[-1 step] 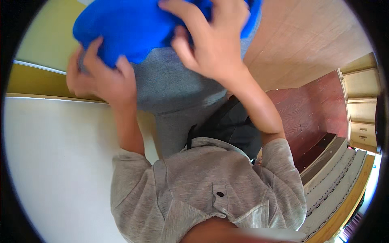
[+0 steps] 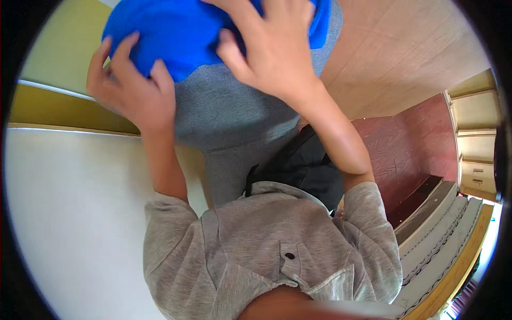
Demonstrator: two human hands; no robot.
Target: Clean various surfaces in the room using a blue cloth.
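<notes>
A bright blue cloth [image 2: 170, 32] lies at the top of the head view, over a grey fabric-covered surface [image 2: 234, 101]; its upper part runs out of the picture. My left hand [image 2: 138, 90] is at the cloth's left edge, its fingers apart and curved over the blue fabric. My right hand [image 2: 277, 58] rests further right with its back showing, fingers spread across the cloth and the thumb bent apart from them. Some right fingertips pass beyond the top edge of the view. Neither hand visibly pinches any fabric.
A white surface [image 2: 80, 197] fills the lower left. Light wooden board [image 2: 410, 48] spans the upper right, with a reddish wood-grain floor [image 2: 394, 149] below. A patterned mattress [image 2: 442, 245] with a wooden edge is at the lower right. Wooden cabinets [image 2: 477, 144] stand at the far right.
Both hands have shifted slightly, the right one leftward and upward, the left one a little to the left. The cloth's left edge has moved slightly to the right.
</notes>
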